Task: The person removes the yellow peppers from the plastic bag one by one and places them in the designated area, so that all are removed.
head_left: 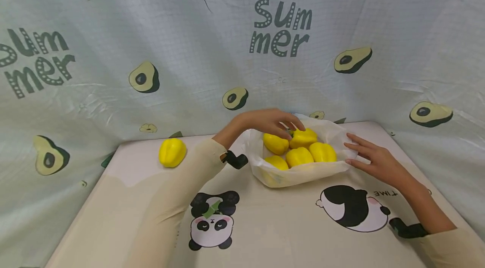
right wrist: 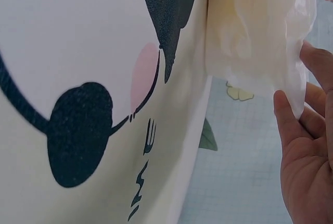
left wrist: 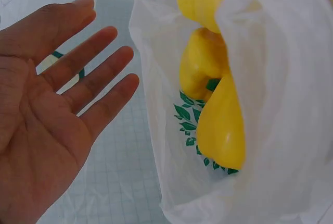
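Observation:
Several yellow bell peppers (head_left: 299, 157) lie inside a white translucent plastic bag (head_left: 314, 172) on the table, its mouth spread wide. Over the bag's far left part is my left hand (head_left: 270, 122), fingers extended and loosely apart. The left wrist view shows that hand's bare palm (left wrist: 47, 125) beside the bag's rim, with nothing held. My right hand (head_left: 380, 162) is at the bag's right side, its thumb and fingers pinching the plastic edge (right wrist: 294, 86). One more yellow bell pepper (head_left: 172, 152) sits outside the bag, toward the table's far left.
The table (head_left: 280, 226) has a pale cover with printed pandas. Behind it hangs a light curtain (head_left: 197, 57) with avocado prints, close to the bag's far side. My left forearm crosses the table between the lone pepper and the bag.

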The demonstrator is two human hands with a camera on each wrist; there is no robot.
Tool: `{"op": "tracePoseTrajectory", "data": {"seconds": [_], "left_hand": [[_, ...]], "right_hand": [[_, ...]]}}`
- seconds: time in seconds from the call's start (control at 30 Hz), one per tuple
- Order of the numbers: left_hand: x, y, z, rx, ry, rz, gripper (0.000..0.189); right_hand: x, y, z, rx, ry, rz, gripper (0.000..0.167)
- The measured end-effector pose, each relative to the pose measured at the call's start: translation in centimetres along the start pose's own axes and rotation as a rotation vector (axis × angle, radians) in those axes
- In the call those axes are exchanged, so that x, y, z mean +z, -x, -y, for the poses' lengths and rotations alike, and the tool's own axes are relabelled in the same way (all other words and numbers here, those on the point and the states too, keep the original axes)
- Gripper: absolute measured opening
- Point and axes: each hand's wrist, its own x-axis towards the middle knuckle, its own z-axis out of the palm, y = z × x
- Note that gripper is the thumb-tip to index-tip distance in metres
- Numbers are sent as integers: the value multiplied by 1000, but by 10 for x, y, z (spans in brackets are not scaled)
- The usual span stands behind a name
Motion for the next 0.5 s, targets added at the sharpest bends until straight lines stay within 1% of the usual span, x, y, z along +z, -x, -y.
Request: {"op": "tracePoseTrajectory", "data": {"seconds": [0.17,0.3,0.4,0.5], "left_hand": [[0,-19,-1,-7,39,109,48],[0,-30,-2,-13,72,183,53],[0,-36,0,-32,83,218,56],[1,-42,3,-50,81,239,61]], "right_hand": [[1,1,-1,5,-2,-3,58],[2,1,-2,16,-9,3,59],[2,2,-2,16,-11,5,59],[1,2,-2,9,-6,-2,58]]}}
